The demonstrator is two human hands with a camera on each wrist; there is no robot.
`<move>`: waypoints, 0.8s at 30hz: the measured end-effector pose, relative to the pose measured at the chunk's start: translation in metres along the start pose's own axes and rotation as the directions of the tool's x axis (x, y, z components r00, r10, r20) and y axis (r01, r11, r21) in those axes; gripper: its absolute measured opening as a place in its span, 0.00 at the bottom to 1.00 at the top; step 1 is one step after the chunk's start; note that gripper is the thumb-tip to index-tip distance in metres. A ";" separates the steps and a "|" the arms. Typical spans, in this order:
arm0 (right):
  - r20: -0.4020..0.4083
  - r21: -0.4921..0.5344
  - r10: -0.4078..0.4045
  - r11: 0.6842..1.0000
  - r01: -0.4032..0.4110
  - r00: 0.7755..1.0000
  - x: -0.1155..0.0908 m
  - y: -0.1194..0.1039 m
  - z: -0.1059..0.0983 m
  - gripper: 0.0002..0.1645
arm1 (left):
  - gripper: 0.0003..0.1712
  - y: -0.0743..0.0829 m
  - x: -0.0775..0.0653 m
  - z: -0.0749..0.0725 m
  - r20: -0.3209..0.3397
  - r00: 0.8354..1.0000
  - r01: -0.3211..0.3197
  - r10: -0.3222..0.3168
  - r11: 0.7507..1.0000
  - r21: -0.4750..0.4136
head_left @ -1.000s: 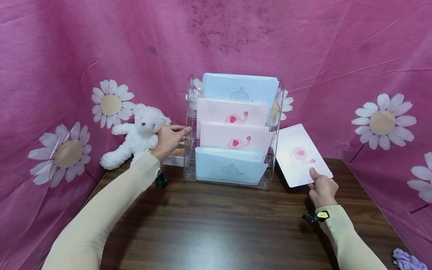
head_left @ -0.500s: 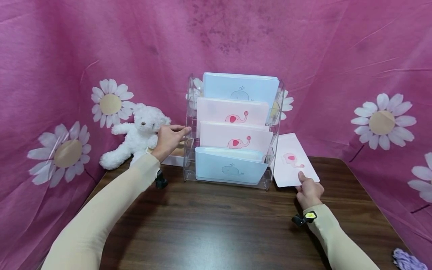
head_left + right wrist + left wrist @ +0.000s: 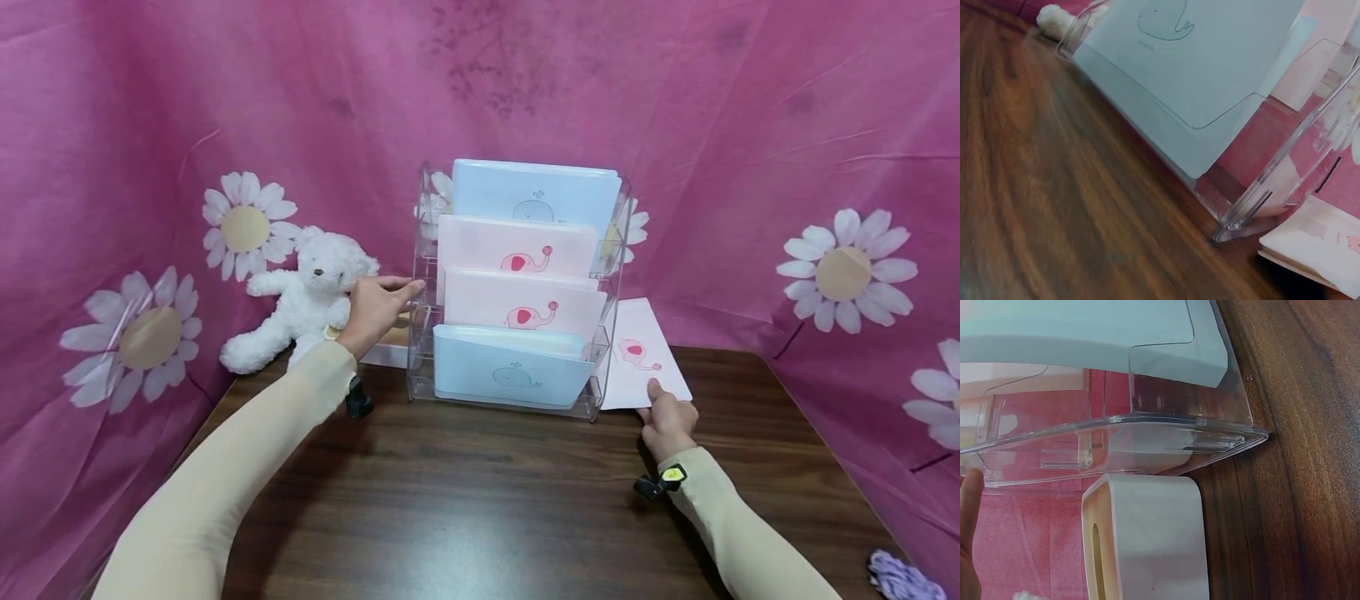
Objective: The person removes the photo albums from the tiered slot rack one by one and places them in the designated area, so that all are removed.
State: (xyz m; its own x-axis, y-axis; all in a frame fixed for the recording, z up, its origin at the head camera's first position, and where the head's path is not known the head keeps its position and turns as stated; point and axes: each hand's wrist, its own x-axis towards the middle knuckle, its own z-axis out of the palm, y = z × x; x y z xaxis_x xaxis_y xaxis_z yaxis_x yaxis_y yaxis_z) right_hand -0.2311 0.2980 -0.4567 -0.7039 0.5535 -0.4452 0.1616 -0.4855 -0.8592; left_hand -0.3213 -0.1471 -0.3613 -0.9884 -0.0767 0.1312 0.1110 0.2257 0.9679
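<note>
On the table stands a clear plastic tiered rack with blue whale notebooks and pink elephant notebooks in its tiers. My left hand holds the rack's left side edge with thumb and fingertips; in the left wrist view a finger meets the side panel. To the right of the rack, my right hand pinches the near edge of a pink elephant notebook, thumb on top and the other fingers mostly hidden underneath. That notebook's left edge lies close beside or partly behind the rack's right panel.
A white plush bear sits at the back left. Between it and the rack is a white tissue box with a wooden top. Something purple and knitted lies at the lower right. Pink flowered cloth hangs behind the table.
My right hand has moved left with the pink notebook, bringing it lower and against the rack's right side. My left hand and the rack have stayed in place.
</note>
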 end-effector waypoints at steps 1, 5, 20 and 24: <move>0.005 -0.004 0.005 1.000 -0.005 1.000 0.000 0.000 -0.001 0.09 | 0.28 0.000 0.000 0.000 0.002 1.000 -0.001 0.001 1.000 0.001; 0.051 0.020 0.022 1.000 -0.023 0.998 0.000 -0.005 -0.006 0.10 | 0.30 0.001 0.001 0.000 0.011 1.000 -0.004 0.004 1.000 -0.008; 0.474 -0.303 0.160 0.953 -0.010 0.866 0.025 -0.026 -0.043 0.12 | 0.28 0.002 -0.001 0.000 -0.001 1.000 -0.003 0.003 1.000 -0.006; 0.484 -0.409 0.090 0.903 0.133 0.871 0.027 -0.025 -0.046 0.07 | 0.27 0.002 -0.001 0.001 -0.004 1.000 0.011 -0.011 1.000 -0.014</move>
State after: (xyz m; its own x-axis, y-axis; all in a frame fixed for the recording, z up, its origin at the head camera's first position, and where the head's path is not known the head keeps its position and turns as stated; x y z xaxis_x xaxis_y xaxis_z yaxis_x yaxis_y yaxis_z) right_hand -0.2223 0.3564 -0.4584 -0.9327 0.1108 -0.3432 0.3347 -0.0881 -0.9382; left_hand -0.3202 -0.1452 -0.3598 -0.9891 -0.0833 0.1211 0.1012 0.2111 0.9722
